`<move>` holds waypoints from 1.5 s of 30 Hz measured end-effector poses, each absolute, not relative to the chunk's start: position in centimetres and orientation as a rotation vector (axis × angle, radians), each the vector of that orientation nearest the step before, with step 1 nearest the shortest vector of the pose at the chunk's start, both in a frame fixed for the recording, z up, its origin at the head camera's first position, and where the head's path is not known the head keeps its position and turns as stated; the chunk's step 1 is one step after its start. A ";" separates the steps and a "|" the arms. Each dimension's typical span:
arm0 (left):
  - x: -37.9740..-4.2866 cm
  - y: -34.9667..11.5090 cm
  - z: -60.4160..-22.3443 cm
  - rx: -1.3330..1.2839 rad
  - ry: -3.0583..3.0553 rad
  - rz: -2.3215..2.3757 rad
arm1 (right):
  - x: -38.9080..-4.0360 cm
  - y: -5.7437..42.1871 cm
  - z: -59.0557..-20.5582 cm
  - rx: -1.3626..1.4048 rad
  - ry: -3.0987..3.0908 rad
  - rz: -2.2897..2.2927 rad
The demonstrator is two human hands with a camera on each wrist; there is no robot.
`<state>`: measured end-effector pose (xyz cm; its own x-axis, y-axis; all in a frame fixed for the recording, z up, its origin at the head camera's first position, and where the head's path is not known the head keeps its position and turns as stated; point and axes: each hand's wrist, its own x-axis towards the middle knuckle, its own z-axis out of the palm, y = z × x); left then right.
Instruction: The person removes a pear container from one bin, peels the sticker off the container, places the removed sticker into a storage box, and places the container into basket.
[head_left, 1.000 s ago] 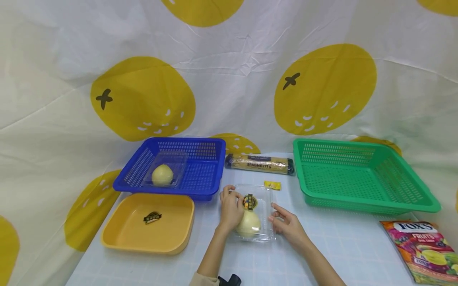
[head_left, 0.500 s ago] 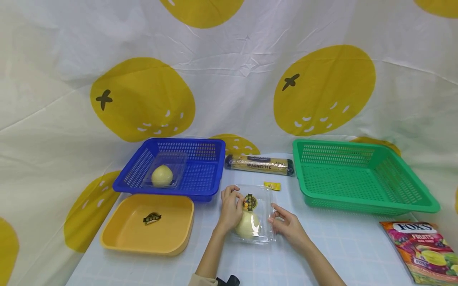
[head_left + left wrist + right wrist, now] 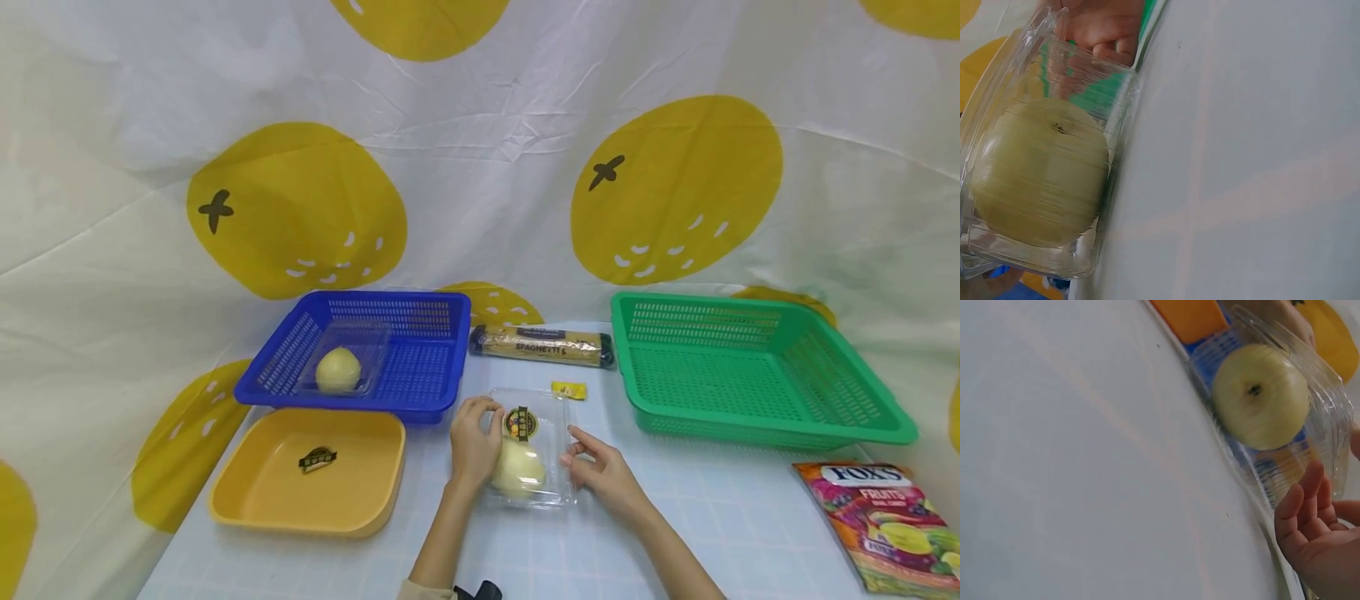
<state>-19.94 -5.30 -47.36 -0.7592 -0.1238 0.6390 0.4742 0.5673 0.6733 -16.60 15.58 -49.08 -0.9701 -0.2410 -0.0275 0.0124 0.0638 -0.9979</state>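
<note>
A clear plastic clamshell box with a round label on its lid sits on the table in front of me. Inside it is a round, pale yellow fruit, perhaps a pear, its dark end visible in both wrist views. My left hand grips the left side of the box, fingers bent toward its far corner and thumb along the lid. At the opposite side, my right hand pinches the rim with thumb and forefinger. Its other fingers curl loosely beside the box wall.
Behind on the left, a blue basket holds a similar boxed fruit. Before it stands a yellow tray with a label inside. A spaghetti pack, small yellow packet, green basket and candy bag lie around.
My left hand has shifted slightly left, from over the lid's edge to the side of the box. The right hand stays at the right rim, and the box has hardly moved.
</note>
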 end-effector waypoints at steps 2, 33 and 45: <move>-19.9 -5.2 -47.2 -0.270 -2.169 -1.199 | -16.7 15.6 -49.1 -0.225 2.151 -2.013; -20.1 -4.8 -46.6 -0.377 -2.311 -1.148 | -16.9 15.5 -48.1 -0.398 2.433 -1.852; -20.4 -4.9 -47.2 -0.382 -2.251 -1.201 | -19.9 16.5 -47.8 -0.666 2.483 -1.729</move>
